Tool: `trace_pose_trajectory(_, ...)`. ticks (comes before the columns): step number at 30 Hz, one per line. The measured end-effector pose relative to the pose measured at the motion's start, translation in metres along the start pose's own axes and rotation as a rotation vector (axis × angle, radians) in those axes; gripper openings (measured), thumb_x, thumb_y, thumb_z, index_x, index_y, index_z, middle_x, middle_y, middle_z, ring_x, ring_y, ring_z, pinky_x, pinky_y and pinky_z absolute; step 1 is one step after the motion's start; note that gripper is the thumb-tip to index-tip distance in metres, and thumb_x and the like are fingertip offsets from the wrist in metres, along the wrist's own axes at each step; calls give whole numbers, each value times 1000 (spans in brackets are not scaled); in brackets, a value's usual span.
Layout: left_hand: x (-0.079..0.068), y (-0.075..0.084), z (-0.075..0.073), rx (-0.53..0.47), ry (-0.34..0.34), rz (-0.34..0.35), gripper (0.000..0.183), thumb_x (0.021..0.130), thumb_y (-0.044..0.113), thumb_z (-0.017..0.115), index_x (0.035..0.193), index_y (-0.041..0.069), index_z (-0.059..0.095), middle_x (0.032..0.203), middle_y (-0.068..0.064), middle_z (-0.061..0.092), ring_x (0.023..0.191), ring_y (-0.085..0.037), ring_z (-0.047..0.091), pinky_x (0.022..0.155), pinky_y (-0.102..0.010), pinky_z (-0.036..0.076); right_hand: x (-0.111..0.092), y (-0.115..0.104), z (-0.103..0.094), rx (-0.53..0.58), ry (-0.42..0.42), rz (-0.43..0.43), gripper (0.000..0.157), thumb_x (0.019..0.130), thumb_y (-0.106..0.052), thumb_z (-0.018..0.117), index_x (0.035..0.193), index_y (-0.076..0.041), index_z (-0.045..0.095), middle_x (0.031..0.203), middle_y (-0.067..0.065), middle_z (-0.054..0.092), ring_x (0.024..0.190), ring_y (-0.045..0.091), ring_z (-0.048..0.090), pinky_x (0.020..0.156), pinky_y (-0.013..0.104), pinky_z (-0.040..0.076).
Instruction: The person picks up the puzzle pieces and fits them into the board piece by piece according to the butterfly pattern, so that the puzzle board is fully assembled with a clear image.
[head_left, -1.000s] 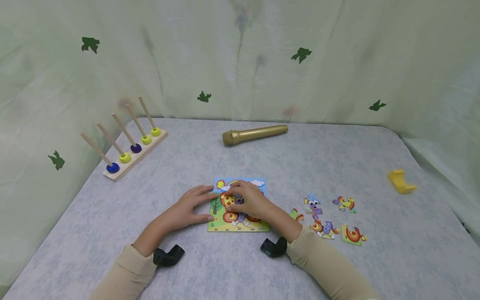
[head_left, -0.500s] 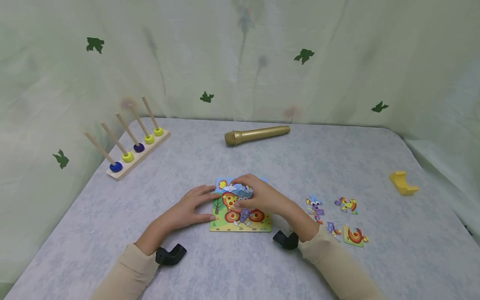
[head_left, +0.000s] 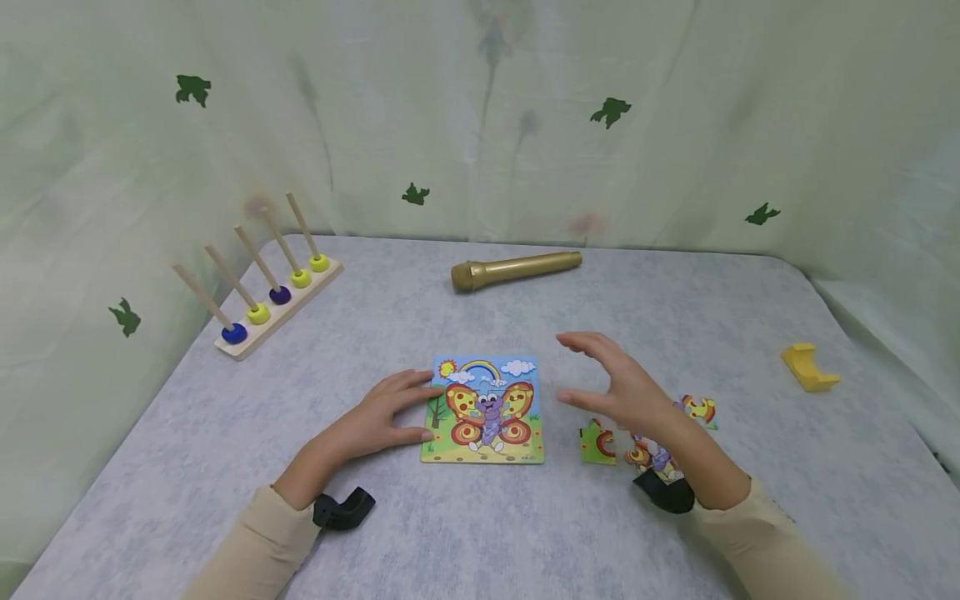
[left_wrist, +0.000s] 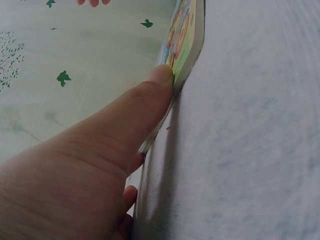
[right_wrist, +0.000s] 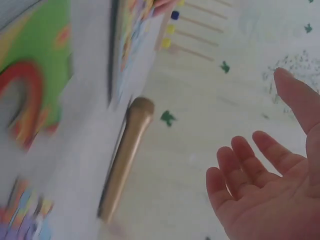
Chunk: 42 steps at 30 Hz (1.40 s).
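Before us on the gray tabletop (head_left: pixel 405 308), we are resting our left hand (head_left: pixel 381 411), its fingers relaxed, against the left edge of a flat-lying butterfly puzzle (head_left: pixel 484 408), probably to steady it, while our right hand (head_left: pixel 632 390) is hovering to its right, fingers spread and grasping nothing, near loose pieces (head_left: pixel 597 445) seemingly set there for easy reach. Farther back, a gold microphone (head_left: pixel 517 268) is lying, and a pale curtain (head_left: pixel 450 92) with green cut-outs (head_left: pixel 611 112) is hanging behind.

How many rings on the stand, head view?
5, all on the stand. From its near end: blue ring, yellow ring, dark purple ring, second yellow ring, third yellow ring. None looks hidden.
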<state>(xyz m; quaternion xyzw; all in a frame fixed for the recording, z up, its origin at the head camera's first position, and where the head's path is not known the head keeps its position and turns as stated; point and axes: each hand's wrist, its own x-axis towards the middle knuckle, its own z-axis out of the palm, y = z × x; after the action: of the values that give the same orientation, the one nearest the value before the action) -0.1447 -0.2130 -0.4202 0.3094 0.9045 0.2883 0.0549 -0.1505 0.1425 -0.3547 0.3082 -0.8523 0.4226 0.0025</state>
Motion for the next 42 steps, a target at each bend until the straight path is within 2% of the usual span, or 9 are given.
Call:
trace_pose_trajectory(8, 0, -1, 1, 6, -6, -12, 60, 80, 46, 63, 131, 19, 49, 141, -9, 32, 130, -34, 20, 100, -55, 16, -31, 29, -19, -11, 45, 85, 64, 78, -22, 71, 133, -10, 41, 130, 5, 43, 115, 22, 39, 92, 48, 32)
trace_pose_trajectory(15, 1, -2, 2, 12, -5, -14, 60, 79, 47, 63, 131, 20, 49, 141, -8, 33, 130, -33, 21, 100, -55, 17, -50, 48, -25, 40, -23, 239, 66, 78, -24, 70, 133, -7, 39, 132, 12, 38, 118, 32, 35, 93, 54, 30)
trace_pose_trajectory(19, 1, -1, 1, 13, -6, -15, 60, 79, 47, 63, 131, 20, 49, 141, -8, 33, 130, -33, 21, 100, -55, 17, -57, 61, -26, 14, -67, 325, 68, 76, -31, 71, 133, -10, 39, 131, 12, 37, 118, 35, 35, 92, 55, 31)
trace_pose_trajectory(22, 1, -1, 1, 14, -5, -14, 60, 79, 47, 63, 131, 20, 49, 141, -8, 33, 130, -33, 21, 100, -55, 17, -60, 70, -26, -13, -98, 356, 68, 76, -34, 71, 132, -10, 40, 132, 13, 38, 119, 34, 35, 94, 54, 29)
trace_pose_trajectory(26, 0, -1, 1, 15, -4, -12, 60, 79, 46, 64, 131, 19, 49, 141, -9, 33, 129, -33, 21, 100, -55, 17, -64, 79, -26, 2, -128, 356, 67, 76, -33, 71, 131, -9, 41, 134, 12, 37, 125, 32, 30, 98, 52, 24)
trace_pose_trajectory(32, 1, -1, 1, 16, -1, -4, 60, 79, 44, 65, 131, 18, 49, 140, -10, 34, 129, -34, 22, 99, -55, 17, -66, 82, -26, -12, -169, 316, 65, 77, -33, 70, 131, -10, 43, 134, 9, 39, 125, 28, 31, 97, 50, 25)
trace_pose_trajectory(42, 1, 1, 0, 11, -1, -12, 59, 79, 44, 65, 131, 18, 49, 140, -10, 33, 129, -34, 21, 100, -55, 16, -66, 83, -26, -80, -197, 249, 64, 76, -35, 70, 129, -10, 46, 135, 14, 38, 125, 34, 29, 97, 55, 23)
